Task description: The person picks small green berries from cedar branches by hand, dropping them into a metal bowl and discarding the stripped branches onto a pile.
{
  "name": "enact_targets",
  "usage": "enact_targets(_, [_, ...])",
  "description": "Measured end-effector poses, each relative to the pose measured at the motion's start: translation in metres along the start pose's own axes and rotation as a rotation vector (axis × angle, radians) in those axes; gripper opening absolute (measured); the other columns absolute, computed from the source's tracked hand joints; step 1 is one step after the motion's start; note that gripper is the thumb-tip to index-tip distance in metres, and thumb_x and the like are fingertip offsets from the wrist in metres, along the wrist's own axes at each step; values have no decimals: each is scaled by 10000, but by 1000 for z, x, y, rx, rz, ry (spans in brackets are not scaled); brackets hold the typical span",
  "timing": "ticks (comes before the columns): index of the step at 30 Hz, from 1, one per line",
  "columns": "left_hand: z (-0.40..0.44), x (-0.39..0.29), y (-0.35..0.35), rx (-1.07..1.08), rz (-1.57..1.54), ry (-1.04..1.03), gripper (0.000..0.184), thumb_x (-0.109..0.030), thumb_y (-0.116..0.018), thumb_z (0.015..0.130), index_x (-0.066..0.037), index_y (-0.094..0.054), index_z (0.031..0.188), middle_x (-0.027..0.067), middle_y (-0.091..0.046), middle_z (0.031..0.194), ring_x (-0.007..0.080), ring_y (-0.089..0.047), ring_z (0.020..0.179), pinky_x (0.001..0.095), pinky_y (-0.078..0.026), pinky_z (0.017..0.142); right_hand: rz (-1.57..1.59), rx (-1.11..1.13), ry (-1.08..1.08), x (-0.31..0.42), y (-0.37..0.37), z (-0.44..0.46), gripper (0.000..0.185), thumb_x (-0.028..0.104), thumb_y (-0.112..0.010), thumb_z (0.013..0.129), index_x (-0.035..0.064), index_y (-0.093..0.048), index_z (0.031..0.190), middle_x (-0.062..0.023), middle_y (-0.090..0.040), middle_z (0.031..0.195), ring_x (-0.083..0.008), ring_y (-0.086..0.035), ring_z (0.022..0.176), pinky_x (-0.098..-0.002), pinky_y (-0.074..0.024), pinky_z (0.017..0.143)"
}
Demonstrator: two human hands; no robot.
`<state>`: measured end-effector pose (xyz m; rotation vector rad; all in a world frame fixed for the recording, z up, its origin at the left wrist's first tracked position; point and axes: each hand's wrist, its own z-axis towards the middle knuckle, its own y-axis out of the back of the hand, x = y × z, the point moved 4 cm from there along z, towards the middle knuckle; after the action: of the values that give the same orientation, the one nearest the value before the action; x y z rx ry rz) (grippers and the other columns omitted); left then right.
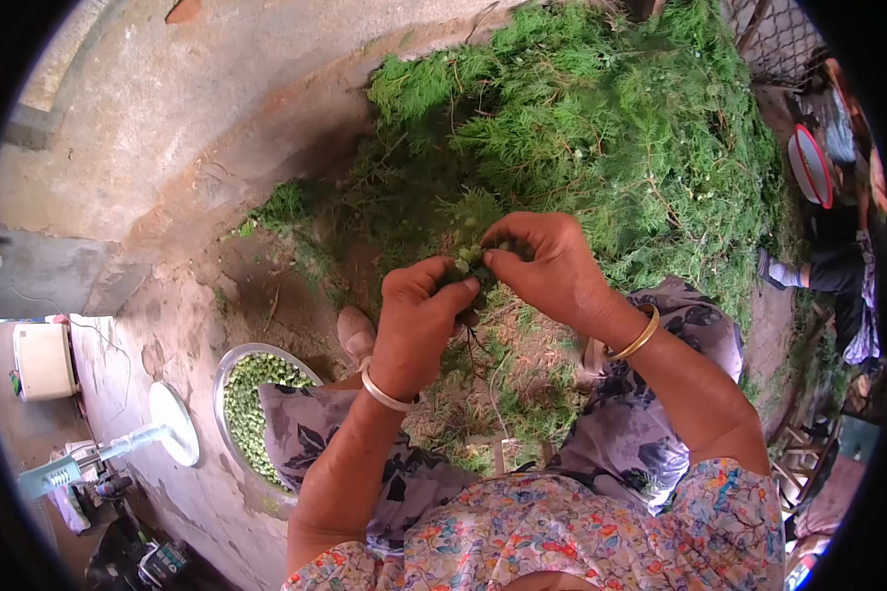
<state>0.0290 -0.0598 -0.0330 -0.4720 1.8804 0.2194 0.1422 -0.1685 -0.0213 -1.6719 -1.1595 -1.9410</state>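
Observation:
A small green sprig [468,258] with pale green nubs is between my two hands, in front of my lap. My left hand [414,313], with a pale bangle at the wrist, pinches its lower part with thumb and fingers. Fingers of my right hand [552,264] are closed on the other side of the sprig; a gold bangle circles that wrist. A thin dark stem hangs below the left fingers. At the left, beside my knee, a round metal basin [223,412] holds many small green pieces like cones or seeds.
A large heap of feathery green branches [650,148] fills the ground ahead and to the right. A concrete wall [217,108] rises at the upper left. A white round-based stand [174,424] is beyond the basin. Another person's leg [798,274] and a red-rimmed bowl [809,165] are far right.

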Motion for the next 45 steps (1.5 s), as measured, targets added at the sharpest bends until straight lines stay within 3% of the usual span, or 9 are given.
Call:
enact_targets(1, [0, 1, 1, -4, -25, 13, 99, -42, -580, 841, 14, -646, 887, -2, -616, 736, 51, -529, 593, 200, -402, 516, 0, 2, -1, -1, -1, -1, 143, 7, -617, 767, -50, -634, 897, -103, -625, 718, -94, -547, 605, -283, -443, 515])
enact_targets(3, [1, 1, 1, 2, -51, 24, 101, -47, -580, 842, 12, -647, 890, 0, -618, 738, 54, -531, 593, 201, -400, 514, -52, -71, 269, 8, -2, -4, 123, 3, -593, 717, -34, -607, 834, -194, -599, 739, -358, -607, 687, -367, -485, 600])
enact_targets(7, [2, 5, -1, 19, -139, 93, 109, -62, -584, 851, 9, -642, 911, 24, -635, 743, 75, -547, 579, 209, -402, 497, -241, -14, 403, 10, -5, -7, 155, -11, -586, 718, -38, -609, 869, -196, -606, 770, -374, -598, 700, -380, -483, 599])
enact_targets(10, [2, 3, -2, 39, -209, 146, 118, -72, -592, 858, 12, -634, 928, 49, -648, 748, 95, -564, 564, 212, -411, 485, -227, -70, 472, 12, -3, -5, 132, -6, -592, 737, -49, -609, 861, -194, -596, 723, -338, -583, 599, -375, -471, 570])
enact_targets(12, [1, 1, -1, 44, -234, 139, 126, -77, -594, 861, 16, -631, 938, 56, -650, 747, 100, -572, 564, 212, -415, 482, -23, -32, 119, 2, 0, -1, 115, 54, -612, 816, -35, -623, 888, -29, -574, 662, -93, -540, 535, -257, -412, 455])
enact_targets(18, [-1, -4, -2, 66, -298, 75, 134, -75, -598, 869, 24, -628, 954, 62, -651, 768, 107, -593, 589, 214, -434, 494, 693, 97, -337, -3, 8, 2, 90, 73, -601, 835, -10, -621, 807, 10, -565, 633, -37, -467, 500, -196, -318, 402])
enact_targets(27, [-4, -5, -2, 98, -401, 65, 143, -75, -577, 879, 19, -610, 982, 68, -642, 834, 135, -607, 627, 228, -439, 492, 1227, 116, -374, -6, 24, 2, 121, 128, -556, 865, 9, -547, 888, -15, -497, 681, -73, -397, 518, -190, -276, 407])
enact_targets(37, [5, 4, 9, 79, -609, 131, 145, -82, -547, 889, -7, -578, 1009, 69, -632, 871, 145, -614, 684, 230, -419, 500, 844, 256, -363, 7, 19, -4, 149, 76, -594, 783, -28, -588, 889, -114, -615, 728, -84, -515, 502, -169, -309, 346])
enact_targets(45, [2, -3, -10, 109, -404, 130, 150, -82, -536, 882, 10, -581, 991, 84, -618, 796, 136, -566, 600, 230, -417, 478, 422, 70, -195, 6, 15, -3, 133, 94, -670, 787, -13, -671, 866, 11, -565, 588, -23, -496, 516, -187, -353, 431])
